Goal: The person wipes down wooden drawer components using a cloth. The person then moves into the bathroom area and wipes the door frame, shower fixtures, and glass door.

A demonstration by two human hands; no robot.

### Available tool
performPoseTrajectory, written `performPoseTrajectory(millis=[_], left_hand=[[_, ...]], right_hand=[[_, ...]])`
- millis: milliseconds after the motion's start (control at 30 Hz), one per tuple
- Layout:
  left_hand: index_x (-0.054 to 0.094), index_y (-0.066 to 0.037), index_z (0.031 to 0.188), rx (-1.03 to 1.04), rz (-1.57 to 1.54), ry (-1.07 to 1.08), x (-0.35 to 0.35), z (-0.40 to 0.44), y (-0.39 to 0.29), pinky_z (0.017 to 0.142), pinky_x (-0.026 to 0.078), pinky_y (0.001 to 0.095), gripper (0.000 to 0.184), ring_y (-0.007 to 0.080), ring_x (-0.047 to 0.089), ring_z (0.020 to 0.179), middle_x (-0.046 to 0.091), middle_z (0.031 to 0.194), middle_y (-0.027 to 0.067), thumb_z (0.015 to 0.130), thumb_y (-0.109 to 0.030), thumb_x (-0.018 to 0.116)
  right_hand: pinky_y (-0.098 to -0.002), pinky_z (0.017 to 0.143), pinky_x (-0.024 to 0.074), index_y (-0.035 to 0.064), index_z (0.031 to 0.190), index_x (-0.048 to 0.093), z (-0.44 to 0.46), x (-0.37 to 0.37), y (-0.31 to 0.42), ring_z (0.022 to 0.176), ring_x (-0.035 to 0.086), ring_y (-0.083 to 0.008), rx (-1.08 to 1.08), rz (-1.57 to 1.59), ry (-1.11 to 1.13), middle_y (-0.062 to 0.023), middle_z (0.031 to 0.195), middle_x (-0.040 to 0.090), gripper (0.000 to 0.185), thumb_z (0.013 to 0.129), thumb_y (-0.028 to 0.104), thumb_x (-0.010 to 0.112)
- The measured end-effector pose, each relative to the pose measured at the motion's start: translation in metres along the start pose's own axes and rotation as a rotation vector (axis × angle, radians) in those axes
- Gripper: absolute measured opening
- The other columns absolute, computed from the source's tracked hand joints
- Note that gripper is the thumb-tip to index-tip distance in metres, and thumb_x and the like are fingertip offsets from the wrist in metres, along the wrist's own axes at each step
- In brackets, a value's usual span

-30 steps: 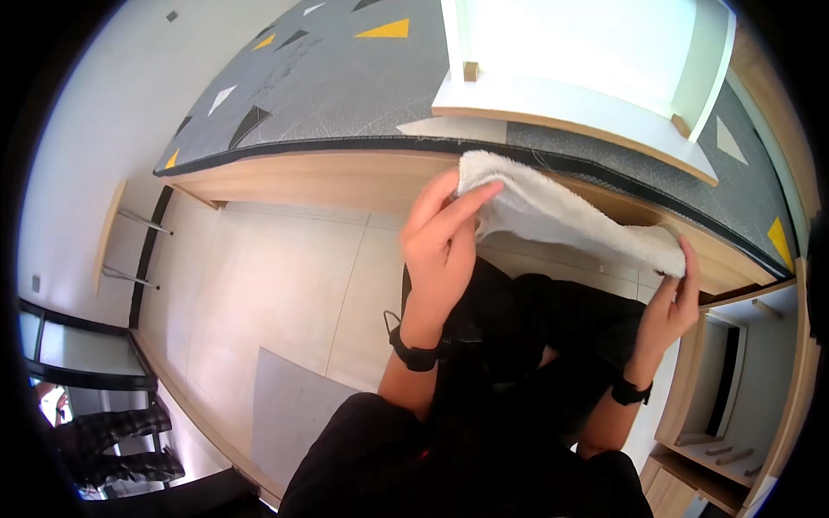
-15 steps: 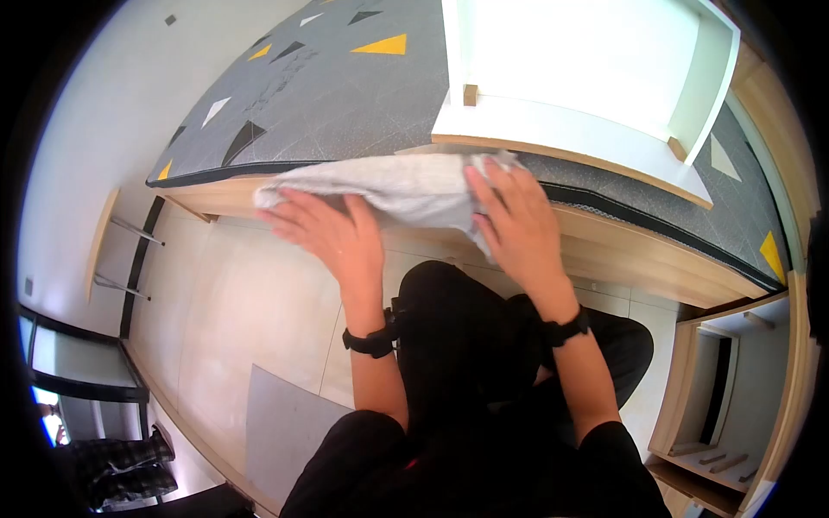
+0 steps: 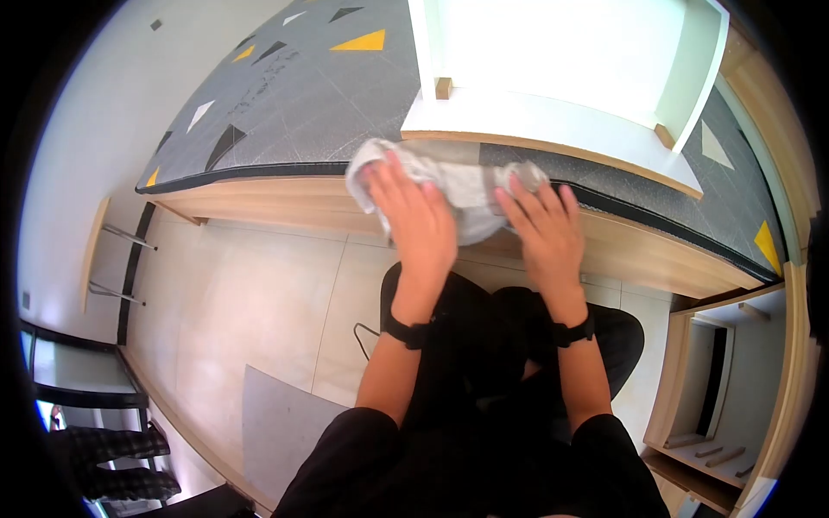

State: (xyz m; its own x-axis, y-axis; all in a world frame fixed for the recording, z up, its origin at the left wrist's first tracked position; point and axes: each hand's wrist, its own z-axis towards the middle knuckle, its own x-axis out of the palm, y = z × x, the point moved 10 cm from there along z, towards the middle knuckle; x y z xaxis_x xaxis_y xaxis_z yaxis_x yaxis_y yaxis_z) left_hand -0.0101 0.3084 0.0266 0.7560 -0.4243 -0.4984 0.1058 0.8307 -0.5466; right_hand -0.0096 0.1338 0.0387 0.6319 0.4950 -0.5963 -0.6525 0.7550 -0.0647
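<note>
A light grey-white cloth [image 3: 471,192] lies bunched over the black-edged rim of the mattress [image 3: 302,95] and the wooden bed frame. My left hand [image 3: 419,216] rests on the cloth's left part, fingers apart and slightly blurred. On its right end lies my right hand [image 3: 551,237], with the fingers spread. Both palms face down, and a black band circles each wrist. Just behind the cloth, a white open unit [image 3: 553,116] with wooden edges stands on the mattress.
Pale floor tiles [image 3: 242,293] and a grey mat [image 3: 289,427] are at the left. A wooden shelf unit [image 3: 682,380] stands at the right. A wall-side board on metal legs [image 3: 97,250] is far left. Plaid-clad legs of another person [image 3: 121,445] show at lower left.
The cloth has moved left from its first place, then slightly right, and is more bunched. My hands have come closer together and now press on it rather than hold it stretched.
</note>
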Motion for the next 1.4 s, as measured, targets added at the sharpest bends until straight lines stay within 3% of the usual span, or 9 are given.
performPoseTrajectory(millis=[133, 300, 367, 533, 733, 900, 1000, 1167, 1400], left_hand=[[0.039, 0.005, 0.142, 0.315, -0.007, 0.211, 0.034, -0.037, -0.085, 0.112, 0.024, 0.0569, 0.057, 0.0503, 0.034, 0.132, 0.043, 0.142, 0.0226, 0.090, -0.011, 0.055], [0.050, 0.000, 0.134, 0.551, -0.433, 0.461, 0.086, -0.092, -0.171, 0.106, 0.033, 0.0521, 0.053, 0.0390, 0.042, 0.125, 0.049, 0.135, 0.0133, 0.083, -0.008, 0.060], [0.051, -0.001, 0.134, 0.524, -0.482, 0.448, 0.090, -0.095, -0.176, 0.105, 0.034, 0.0512, 0.054, 0.0366, 0.042, 0.126, 0.048, 0.136, 0.0122, 0.082, -0.006, 0.060], [0.056, -0.002, 0.129, 0.485, -0.421, 0.327, 0.078, -0.083, -0.156, 0.105, 0.038, 0.0498, 0.053, 0.0319, 0.053, 0.120, 0.056, 0.127, 0.0120, 0.076, -0.002, 0.061], [0.058, 0.000, 0.124, 0.294, -0.165, 0.130, 0.027, -0.053, -0.071, 0.108, 0.036, 0.0526, 0.046, 0.0348, 0.057, 0.112, 0.060, 0.119, 0.0161, 0.079, 0.001, 0.057], [0.052, 0.003, 0.132, 0.079, 0.005, 0.114, -0.001, -0.023, -0.002, 0.113, 0.025, 0.0573, 0.053, 0.0406, 0.052, 0.118, 0.057, 0.123, 0.0220, 0.079, -0.001, 0.056], [0.049, 0.006, 0.135, 0.208, -0.117, -0.021, -0.004, -0.012, -0.021, 0.114, 0.019, 0.0588, 0.056, 0.0431, 0.047, 0.125, 0.053, 0.130, 0.0250, 0.079, -0.002, 0.054], [0.052, 0.005, 0.132, 0.261, -0.115, 0.015, 0.001, 0.002, -0.021, 0.111, 0.024, 0.0605, 0.056, 0.0398, 0.049, 0.119, 0.056, 0.121, 0.0197, 0.076, -0.002, 0.053], [0.052, 0.004, 0.132, 0.305, -0.070, 0.011, 0.000, 0.001, -0.022, 0.112, 0.024, 0.0601, 0.058, 0.0403, 0.048, 0.121, 0.055, 0.125, 0.0199, 0.075, -0.002, 0.054]], right_hand=[[-0.0454, 0.106, 0.0393, 0.0193, 0.121, 0.069, -0.038, -0.041, -0.054, 0.116, 0.059, -0.0231, 0.057, -0.228, -0.064, 0.0004, 0.129, 0.064, 0.039, 0.086, 0.005, 0.058], [-0.0426, 0.103, 0.0431, 0.0157, 0.121, 0.068, -0.072, -0.096, -0.122, 0.113, 0.060, -0.0270, 0.232, -0.393, -0.088, -0.0021, 0.127, 0.065, 0.042, 0.085, -0.002, 0.059], [-0.0396, 0.100, 0.0463, 0.0112, 0.124, 0.066, -0.080, -0.113, -0.136, 0.113, 0.060, -0.0310, 0.318, -0.375, -0.131, -0.0062, 0.128, 0.064, 0.047, 0.083, -0.010, 0.057], [-0.0412, 0.099, 0.0459, 0.0063, 0.125, 0.065, -0.092, -0.098, -0.122, 0.116, 0.061, -0.0331, 0.520, -0.211, -0.281, -0.0133, 0.126, 0.064, 0.046, 0.083, -0.011, 0.057], [-0.0390, 0.094, 0.0491, 0.0078, 0.121, 0.068, -0.066, -0.058, -0.056, 0.108, 0.064, -0.0312, 0.322, -0.201, -0.157, -0.0127, 0.119, 0.068, 0.045, 0.079, -0.009, 0.063], [-0.0381, 0.096, 0.0481, 0.0111, 0.115, 0.072, -0.039, -0.046, -0.040, 0.104, 0.062, -0.0340, 0.284, -0.128, -0.164, -0.0090, 0.115, 0.070, 0.045, 0.073, -0.004, 0.069], [-0.0391, 0.100, 0.0456, 0.0134, 0.113, 0.073, -0.019, -0.030, -0.016, 0.107, 0.059, -0.0340, 0.245, -0.068, -0.125, -0.0063, 0.115, 0.071, 0.044, 0.072, -0.004, 0.068], [-0.0385, 0.096, 0.0498, 0.0140, 0.111, 0.073, 0.025, -0.005, 0.021, 0.107, 0.058, -0.0273, 0.037, 0.194, -0.078, 0.0010, 0.118, 0.069, 0.044, 0.071, -0.003, 0.065], [-0.0372, 0.087, 0.0518, 0.0124, 0.110, 0.072, 0.026, -0.005, 0.032, 0.101, 0.059, -0.0242, -0.021, 0.087, -0.112, 0.0011, 0.115, 0.069, 0.039, 0.073, 0.000, 0.065]])
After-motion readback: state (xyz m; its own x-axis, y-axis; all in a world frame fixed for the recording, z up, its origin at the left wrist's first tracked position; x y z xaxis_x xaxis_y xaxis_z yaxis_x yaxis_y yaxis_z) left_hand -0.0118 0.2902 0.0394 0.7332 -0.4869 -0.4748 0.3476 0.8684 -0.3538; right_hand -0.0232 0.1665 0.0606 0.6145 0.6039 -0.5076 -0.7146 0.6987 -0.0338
